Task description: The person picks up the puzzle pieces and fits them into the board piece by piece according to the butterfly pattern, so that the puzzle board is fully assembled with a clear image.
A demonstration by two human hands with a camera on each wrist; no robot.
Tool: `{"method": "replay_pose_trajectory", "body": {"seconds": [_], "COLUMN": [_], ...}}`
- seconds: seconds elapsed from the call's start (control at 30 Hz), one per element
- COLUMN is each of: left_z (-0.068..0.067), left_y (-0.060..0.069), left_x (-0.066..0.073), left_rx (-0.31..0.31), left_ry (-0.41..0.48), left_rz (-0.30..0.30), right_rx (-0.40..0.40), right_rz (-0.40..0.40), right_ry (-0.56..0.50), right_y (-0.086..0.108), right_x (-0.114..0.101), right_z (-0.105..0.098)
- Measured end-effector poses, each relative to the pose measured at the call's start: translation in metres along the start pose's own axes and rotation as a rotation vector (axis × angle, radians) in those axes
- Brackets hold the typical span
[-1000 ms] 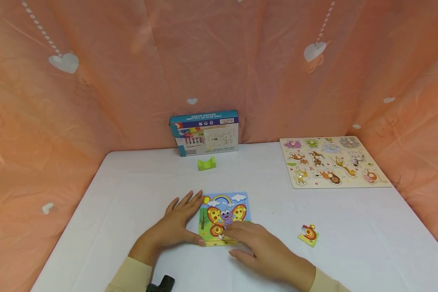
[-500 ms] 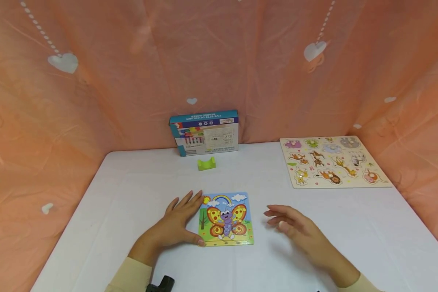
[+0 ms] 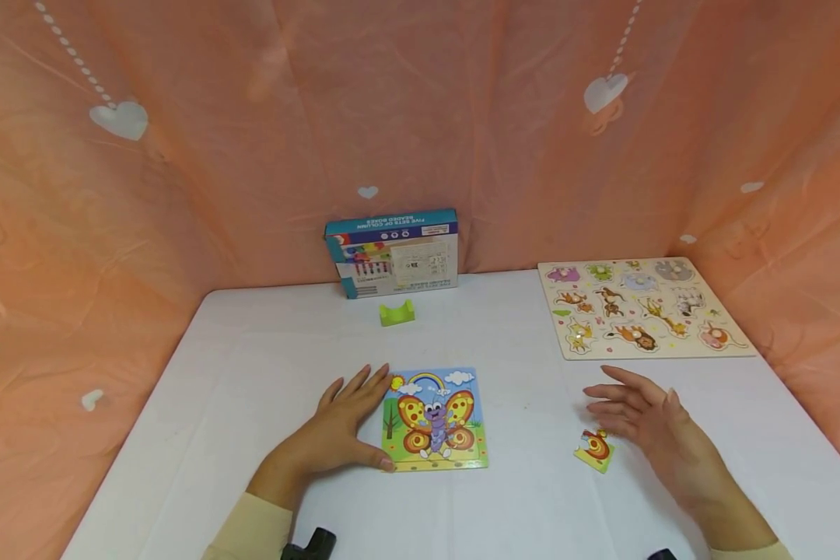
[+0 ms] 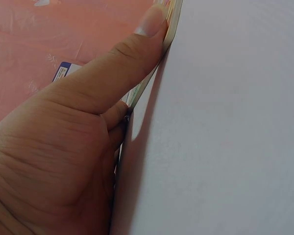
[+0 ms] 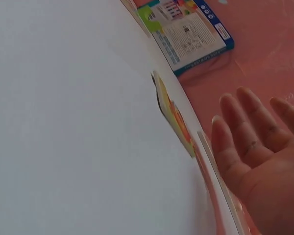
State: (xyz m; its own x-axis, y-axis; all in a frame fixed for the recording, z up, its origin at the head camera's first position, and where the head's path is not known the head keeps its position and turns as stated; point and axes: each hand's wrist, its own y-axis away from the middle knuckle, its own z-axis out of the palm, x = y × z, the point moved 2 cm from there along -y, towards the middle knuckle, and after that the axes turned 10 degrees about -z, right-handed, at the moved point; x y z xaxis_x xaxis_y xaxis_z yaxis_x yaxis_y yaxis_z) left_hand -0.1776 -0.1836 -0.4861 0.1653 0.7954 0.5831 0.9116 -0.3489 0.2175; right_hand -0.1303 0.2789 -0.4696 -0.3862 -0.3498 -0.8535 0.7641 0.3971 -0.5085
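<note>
A square butterfly puzzle (image 3: 434, 420) lies flat in the middle of the table in the head view. Along its left side rests my left hand (image 3: 343, 428), fingers spread, with the thumb on the puzzle's lower left corner. The left wrist view shows that thumb (image 4: 137, 54) against the board's edge. My right hand (image 3: 665, 439) hovers above the table at the right, its fingers loosely extended and holding nothing. Just left of it lies a loose puzzle piece (image 3: 594, 451) with an orange swirl, apart from the fingers in the right wrist view.
A wooden animal peg puzzle (image 3: 644, 311) lies at the back right. At the back centre a beaded-columns box (image 3: 395, 257) stands against the pink curtain (image 3: 287, 155), with a green block (image 3: 397, 313) before it. The white table (image 3: 252, 350) spreads around them.
My right hand has lifted off the butterfly puzzle and moved right, to beside the loose piece. The left hand has stayed at the puzzle's left side.
</note>
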Motion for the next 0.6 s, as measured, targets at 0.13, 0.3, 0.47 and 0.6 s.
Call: {"method": "replay_pose_trajectory", "body": {"seconds": [0.13,0.3,0.47,0.6], "left_z": [0.0,0.0,0.0,0.001], "left_y": [0.0,-0.001,0.0,0.0], "left_x": [-0.001,-0.002,-0.002,-0.002], "left_rx": [-0.001,-0.001,0.0,0.001], "left_ry": [-0.006,-0.011,-0.007,-0.005], "left_rz": [0.005,0.015,0.02,0.019], "right_rx": [0.039,0.058,0.009,-0.052], "right_rz": [0.092,0.234,0.233,0.208], "right_ry": [0.122,0.389,0.68,0.854], "right_y": [0.008,0.012,0.014,0.014], "right_x": [-0.001,0.005,0.007,0.007], "right_z": [-0.006,-0.005,0.002,0.008]}}
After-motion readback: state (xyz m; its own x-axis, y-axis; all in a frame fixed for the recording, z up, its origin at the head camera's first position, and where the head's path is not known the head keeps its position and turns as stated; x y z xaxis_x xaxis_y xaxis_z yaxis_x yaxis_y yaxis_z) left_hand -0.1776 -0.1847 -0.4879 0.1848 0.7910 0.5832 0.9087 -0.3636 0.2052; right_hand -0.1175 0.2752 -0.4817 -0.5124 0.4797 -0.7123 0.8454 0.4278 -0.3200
